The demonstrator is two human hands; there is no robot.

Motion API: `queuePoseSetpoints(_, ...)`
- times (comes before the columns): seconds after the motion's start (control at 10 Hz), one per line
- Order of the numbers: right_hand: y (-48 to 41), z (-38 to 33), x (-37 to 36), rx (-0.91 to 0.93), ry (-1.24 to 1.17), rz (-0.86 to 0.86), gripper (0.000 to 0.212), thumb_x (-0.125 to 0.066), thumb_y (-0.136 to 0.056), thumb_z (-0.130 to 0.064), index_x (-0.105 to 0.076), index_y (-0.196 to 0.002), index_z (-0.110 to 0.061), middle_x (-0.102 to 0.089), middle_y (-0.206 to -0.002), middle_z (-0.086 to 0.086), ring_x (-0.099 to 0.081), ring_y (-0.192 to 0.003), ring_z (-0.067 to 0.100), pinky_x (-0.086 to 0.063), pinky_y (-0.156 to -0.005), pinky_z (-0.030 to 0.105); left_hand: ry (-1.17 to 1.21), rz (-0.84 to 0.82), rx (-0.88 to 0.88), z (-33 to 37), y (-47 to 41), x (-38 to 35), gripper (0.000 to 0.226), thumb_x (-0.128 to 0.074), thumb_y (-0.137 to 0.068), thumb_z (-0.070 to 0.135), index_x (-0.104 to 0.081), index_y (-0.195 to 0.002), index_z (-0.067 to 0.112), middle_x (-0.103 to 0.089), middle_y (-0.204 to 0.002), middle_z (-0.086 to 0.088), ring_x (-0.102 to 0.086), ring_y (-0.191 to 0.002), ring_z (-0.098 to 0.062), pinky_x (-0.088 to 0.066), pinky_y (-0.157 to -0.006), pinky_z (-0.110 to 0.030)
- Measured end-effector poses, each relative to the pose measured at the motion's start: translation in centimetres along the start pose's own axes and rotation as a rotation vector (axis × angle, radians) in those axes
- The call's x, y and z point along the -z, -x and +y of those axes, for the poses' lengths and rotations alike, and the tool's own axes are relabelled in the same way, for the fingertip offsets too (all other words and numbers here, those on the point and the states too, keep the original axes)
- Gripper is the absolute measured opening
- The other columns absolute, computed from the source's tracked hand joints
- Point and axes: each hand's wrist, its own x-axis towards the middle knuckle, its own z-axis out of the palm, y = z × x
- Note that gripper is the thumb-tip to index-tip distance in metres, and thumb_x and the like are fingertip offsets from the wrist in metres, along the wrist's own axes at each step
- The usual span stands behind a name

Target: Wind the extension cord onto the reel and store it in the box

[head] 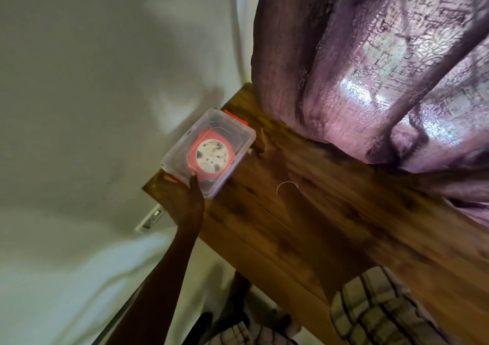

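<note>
Left hand (185, 201) grips the near edge of the lidded clear plastic box (209, 152) holding the red reel (211, 155); no legible writing.

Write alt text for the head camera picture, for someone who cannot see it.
A left hand grips the near edge of a clear lidded box holding a red cord reel, set on a wooden table's far corner. Purple curtains hang beside it.
</note>
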Motion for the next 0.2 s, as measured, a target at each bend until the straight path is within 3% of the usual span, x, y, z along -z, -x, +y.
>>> queuePoseSetpoints(0.1,1.5,1.2,2.6,0.06,0.067,0.059,0.075,-0.062,-0.101,-0.038,-0.024,-0.161,-0.015,-0.034,-0.164,0.014,-0.039,-0.147,0.032,-0.033,-0.118,0.041,-0.235,0.021,-0.266,1.6,0.9,-0.9,0.088,-0.06,-0.092,0.058,-0.026,-0.154,0.006,-0.021,-0.164,-0.019,-0.015,-0.153,-0.037,-0.009,-0.125,-0.052)
queuePoseSetpoints(0.2,3.3,3.3,5.3,0.124,0.18,0.209,0.077,-0.062,-0.099,-0.044,-0.027,-0.16,-0.013,-0.035,-0.163,0.017,-0.039,-0.147,0.035,-0.036,-0.119,0.047,-0.183,-0.135,-0.55,4.3,3.2,-2.8,0.088,-0.062,-0.093,0.051,-0.021,-0.157,0.007,-0.014,-0.166,-0.019,-0.009,-0.155,-0.035,-0.007,-0.125,-0.051)
